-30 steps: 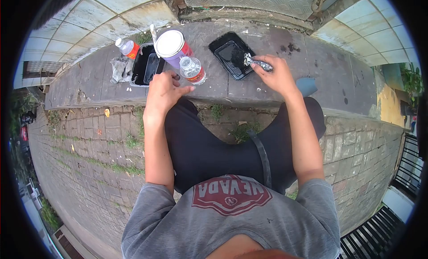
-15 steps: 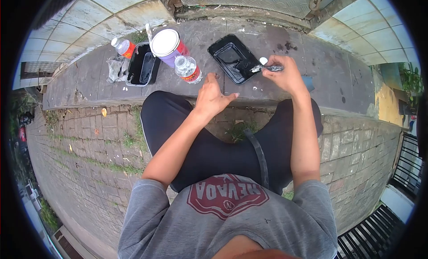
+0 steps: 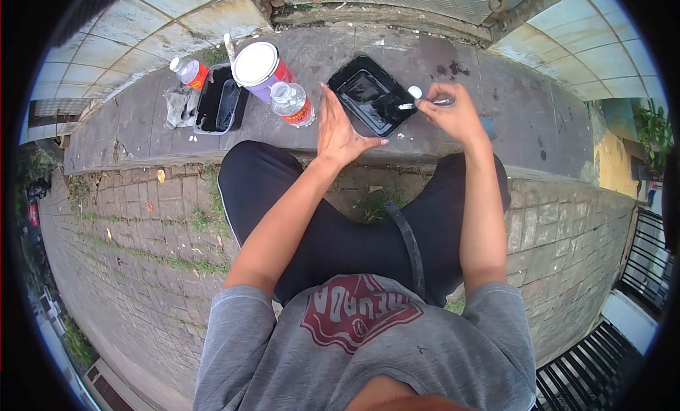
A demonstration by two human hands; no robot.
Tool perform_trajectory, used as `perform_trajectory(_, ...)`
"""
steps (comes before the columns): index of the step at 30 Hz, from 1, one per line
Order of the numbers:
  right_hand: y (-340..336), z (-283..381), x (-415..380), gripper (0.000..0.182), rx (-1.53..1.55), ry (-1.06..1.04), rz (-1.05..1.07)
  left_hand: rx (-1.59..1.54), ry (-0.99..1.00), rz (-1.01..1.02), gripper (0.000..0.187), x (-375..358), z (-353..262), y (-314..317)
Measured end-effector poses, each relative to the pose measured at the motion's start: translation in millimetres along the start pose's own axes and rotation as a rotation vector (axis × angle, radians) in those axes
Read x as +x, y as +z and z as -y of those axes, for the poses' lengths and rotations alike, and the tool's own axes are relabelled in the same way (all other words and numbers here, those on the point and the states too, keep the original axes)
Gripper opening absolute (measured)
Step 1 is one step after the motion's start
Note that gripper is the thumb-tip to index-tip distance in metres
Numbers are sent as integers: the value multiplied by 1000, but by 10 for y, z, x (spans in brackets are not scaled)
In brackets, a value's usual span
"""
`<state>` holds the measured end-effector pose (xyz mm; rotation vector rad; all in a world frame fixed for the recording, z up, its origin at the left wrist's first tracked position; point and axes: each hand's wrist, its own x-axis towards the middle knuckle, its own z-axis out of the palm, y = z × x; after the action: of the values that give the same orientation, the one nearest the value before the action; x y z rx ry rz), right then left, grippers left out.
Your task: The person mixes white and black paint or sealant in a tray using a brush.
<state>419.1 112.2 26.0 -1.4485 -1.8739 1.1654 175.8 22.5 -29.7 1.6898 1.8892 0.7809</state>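
My right hand (image 3: 453, 113) pinches a paintbrush (image 3: 406, 106) at the right edge of a black plastic tray (image 3: 340, 80). The brush's pale, silvery section points left over the tray; its bristles are hard to make out against the dark, glossy liquid inside. My left hand (image 3: 338, 131) is open, fingers stretched along the tray's left side and thumb close to its near corner. Just left of those fingers stands an uncapped clear plastic bottle (image 3: 292, 105) with a red label. A round white cap (image 3: 415, 92) lies near my right fingers.
A purple paint can (image 3: 256, 65) with a whitish lid stands behind the bottle. Farther left are a second black tray (image 3: 205, 113), a smaller bottle (image 3: 188, 72) and a crumpled grey rag (image 3: 180, 106). All rest on a low tiled ledge (image 3: 283, 145) above brick paving (image 3: 156, 220).
My left hand has moved up and its fingers have straightened beside the tray. My right hand still holds the brush, slightly shifted. The view has moved a little.
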Motion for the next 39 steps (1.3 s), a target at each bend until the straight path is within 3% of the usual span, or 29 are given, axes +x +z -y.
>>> perform_trajectory(3,12,34,-26,20,-60,-250,101,-39,-13,0,180,25,-2,0)
perform_trajectory(6,54,184,-68,23,-56,-241,175,-49,2,-34,180,16,-1,35)
perform_trajectory(13,589,343,-13,22,-172,-323,-10,-59,0,-73,174,31,25,72)
perform_trajectory(17,497,370,-53,24,-183,-266,88,-43,33,-96,170,31,71,105)
perform_trajectory(22,524,255,48,20,-201,-307,-58,1,24,-76,165,18,39,82)
perform_trajectory(29,689,291,21,20,-296,-277,-77,-1,37,-86,164,21,55,107)
perform_trajectory(33,724,209,130,24,115,-96,-198,15,43,-94,164,23,61,97)
perform_trajectory(35,656,237,97,24,-47,-102,-103,35,59,-104,164,12,88,124)
perform_trajectory(37,742,304,17,24,-284,-307,-96,25,79,-113,164,20,92,117)
perform_trajectory(39,732,322,-1,24,-228,-299,-138,30,66,-84,164,16,81,97)
